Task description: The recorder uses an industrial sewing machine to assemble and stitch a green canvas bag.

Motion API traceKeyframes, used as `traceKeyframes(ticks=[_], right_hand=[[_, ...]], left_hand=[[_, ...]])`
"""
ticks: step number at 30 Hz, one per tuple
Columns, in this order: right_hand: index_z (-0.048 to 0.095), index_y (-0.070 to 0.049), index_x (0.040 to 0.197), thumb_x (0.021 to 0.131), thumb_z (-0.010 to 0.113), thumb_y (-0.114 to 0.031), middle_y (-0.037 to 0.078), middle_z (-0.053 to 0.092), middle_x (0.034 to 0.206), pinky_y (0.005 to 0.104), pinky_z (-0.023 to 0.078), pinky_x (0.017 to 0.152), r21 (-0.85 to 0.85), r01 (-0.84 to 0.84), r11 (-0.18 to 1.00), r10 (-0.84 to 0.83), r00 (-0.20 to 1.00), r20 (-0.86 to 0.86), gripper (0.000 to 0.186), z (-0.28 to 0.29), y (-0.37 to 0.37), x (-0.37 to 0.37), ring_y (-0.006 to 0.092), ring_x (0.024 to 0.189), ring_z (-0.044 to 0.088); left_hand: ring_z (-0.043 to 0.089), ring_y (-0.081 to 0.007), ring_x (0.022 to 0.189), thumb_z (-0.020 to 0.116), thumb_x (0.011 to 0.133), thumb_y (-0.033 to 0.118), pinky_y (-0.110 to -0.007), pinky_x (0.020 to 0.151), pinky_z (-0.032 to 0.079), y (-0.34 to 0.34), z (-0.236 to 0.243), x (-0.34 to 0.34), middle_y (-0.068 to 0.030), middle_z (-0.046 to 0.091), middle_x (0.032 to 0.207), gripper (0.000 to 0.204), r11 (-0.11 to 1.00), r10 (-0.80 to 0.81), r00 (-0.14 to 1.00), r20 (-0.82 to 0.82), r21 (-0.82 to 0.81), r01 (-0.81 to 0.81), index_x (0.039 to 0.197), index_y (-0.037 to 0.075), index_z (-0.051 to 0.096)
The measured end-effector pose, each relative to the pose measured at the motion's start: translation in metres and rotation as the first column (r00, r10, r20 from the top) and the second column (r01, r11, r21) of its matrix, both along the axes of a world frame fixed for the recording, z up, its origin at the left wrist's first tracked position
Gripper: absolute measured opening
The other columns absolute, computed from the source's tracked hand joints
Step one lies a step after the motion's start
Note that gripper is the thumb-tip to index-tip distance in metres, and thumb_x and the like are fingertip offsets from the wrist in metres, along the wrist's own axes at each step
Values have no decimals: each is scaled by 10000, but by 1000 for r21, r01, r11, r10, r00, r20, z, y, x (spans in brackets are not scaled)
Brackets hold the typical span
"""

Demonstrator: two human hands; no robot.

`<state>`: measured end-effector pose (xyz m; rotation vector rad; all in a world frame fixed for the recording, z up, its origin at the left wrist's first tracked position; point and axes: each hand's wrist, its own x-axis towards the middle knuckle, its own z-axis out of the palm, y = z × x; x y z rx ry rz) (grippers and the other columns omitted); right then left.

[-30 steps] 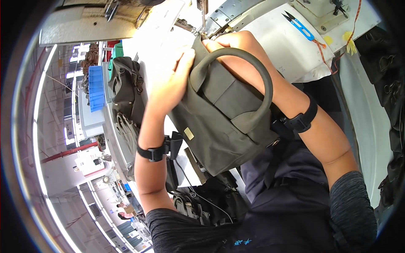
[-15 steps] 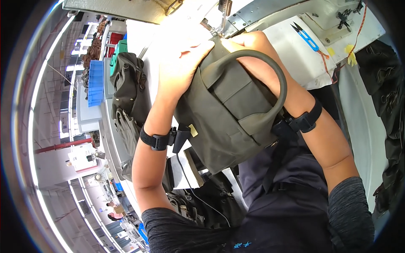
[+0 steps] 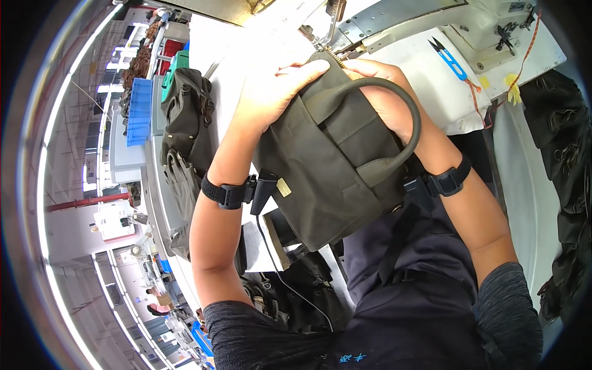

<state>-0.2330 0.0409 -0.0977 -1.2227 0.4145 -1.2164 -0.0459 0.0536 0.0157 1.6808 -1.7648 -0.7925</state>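
Observation:
A dark olive handbag (image 3: 308, 185) with a stiff looped handle (image 3: 417, 123) lies tilted in front of me, its far end close to a sewing machine's needle area (image 3: 317, 40). My left hand (image 3: 274, 92) grips the bag's far left edge, thumb on top and fingers partly lost in glare. On the other side my right hand (image 3: 385, 92) holds the far right edge, its wrist passing behind the handle. Between the two hands, metal zipper teeth (image 3: 335, 57) show at the bag's far end. A small pale tag (image 3: 283, 187) sits on the bag's left side.
Blue thread snips (image 3: 453, 63) with an orange cord lie on the white table right of the machine arm (image 3: 413, 24). More dark bags (image 3: 185, 117) are piled at the left, beside a blue bin (image 3: 139, 114). Dark bags (image 3: 564, 185) also hang at the right.
The bag's far end has shifted slightly right with both hands still on it. Zipper teeth now show between my hands. The whole view has turned a little.

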Motion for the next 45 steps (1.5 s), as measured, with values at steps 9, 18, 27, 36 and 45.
traceKeyframes(ticks=[9,18,27,36,45], right_hand=[[678,83,1168,981,639,-54,49,730,986,240,517,812,62,18,998,-19,1000,6,235,-2,2,3,72,894,615],[707,57,1174,1010,643,-92,22,728,1010,226,512,792,162,-55,985,49,998,45,231,9,4,0,57,901,617],[709,57,1133,1007,647,-92,12,711,1000,222,503,782,271,-79,959,58,995,86,205,17,6,2,52,886,603],[704,53,1152,1013,625,-67,37,720,990,227,501,792,207,14,978,6,996,-92,200,6,19,-9,59,878,612],[682,98,1203,1016,622,-41,111,743,1094,234,523,866,299,-47,953,15,994,108,240,-4,4,2,109,975,669]], left_hand=[[686,-94,851,827,868,195,-247,784,540,-2,-2,8,-47,745,964,259,999,-53,998,43,0,53,1039,5,781],[691,-99,864,832,863,200,-244,793,546,-5,-6,12,-49,751,983,281,999,-45,997,64,-20,46,1057,4,781],[678,-101,951,803,894,158,-240,858,534,-7,-7,19,-28,733,1051,250,994,-109,994,13,-13,109,1099,19,767],[689,-140,996,868,826,147,-276,912,543,-15,-14,30,-59,733,1095,348,984,-141,977,159,-87,156,1125,11,752],[684,-139,988,834,864,170,-281,931,529,-19,1,24,-58,764,1082,337,965,-253,965,-65,-92,246,1158,24,759]])
